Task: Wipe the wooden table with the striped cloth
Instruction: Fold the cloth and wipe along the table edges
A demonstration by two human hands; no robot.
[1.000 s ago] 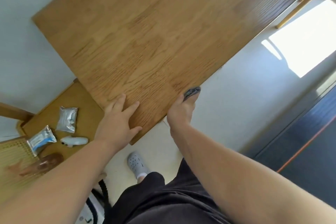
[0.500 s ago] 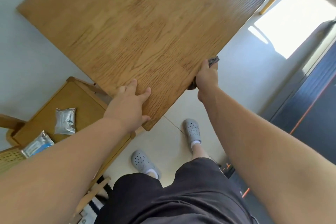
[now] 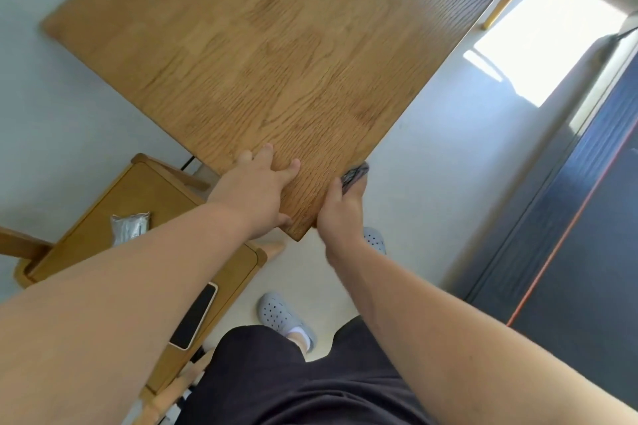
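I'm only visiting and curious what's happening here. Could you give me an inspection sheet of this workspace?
Surface: wooden table, grain showing.
Job's things: striped cloth, bunched at the table's edge near the corner.
Clutter: foil packet and phone on a wooden seat beside the table.
Hands: left hand flat on the tabletop; right hand grips the cloth.
Cables: nothing seen.
Surroundings: pale floor, sunlit patch, grey clogs, dark panel.

Silver packet [image 3: 130, 227], phone [image 3: 193, 316] on chair seat [image 3: 138, 193]; 2 grey clogs [image 3: 281, 316] on floor [image 3: 431, 166].

No legible text anywhere — no labels, brands or numbers.
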